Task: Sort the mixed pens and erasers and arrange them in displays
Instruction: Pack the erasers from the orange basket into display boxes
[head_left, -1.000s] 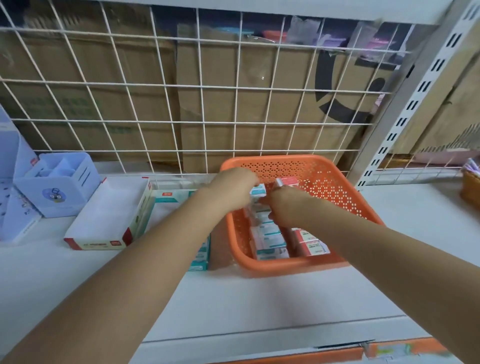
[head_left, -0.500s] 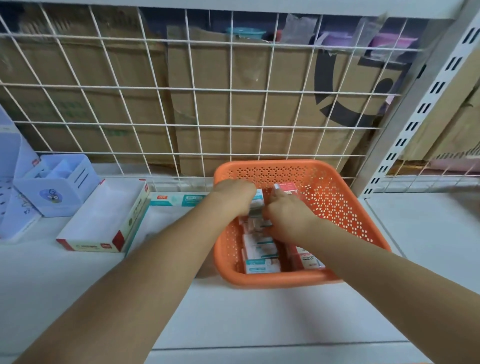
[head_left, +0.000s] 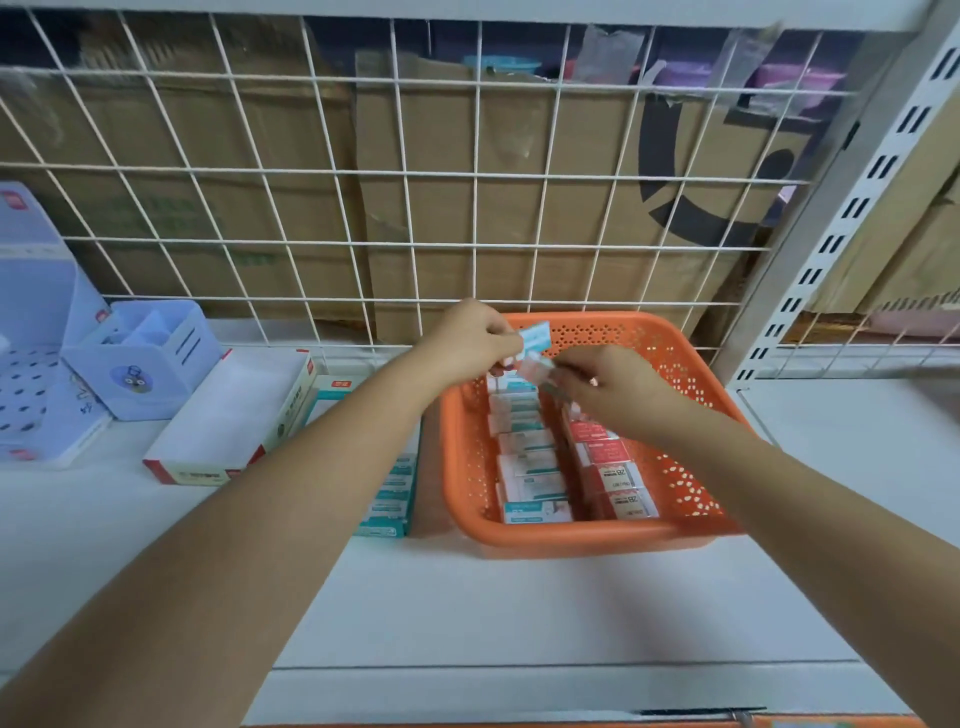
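left hand (head_left: 475, 340) fingers clamp teal eraser (head_left: 536, 334) | right hand (head_left: 613, 387) fingers clamp pink eraser (head_left: 537, 365) | above basket (head_left: 597, 540) rear

Orange perforated basket (head_left: 675, 358), teal-and-white erasers (head_left: 524, 447), red-and-white erasers (head_left: 613, 467).

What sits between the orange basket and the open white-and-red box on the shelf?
A teal-trimmed eraser carton, partly hidden by the left forearm; the head view shows it.

One head-worn camera looks forward and down, close over the shelf (head_left: 519, 613) and orange basket (head_left: 571, 540).
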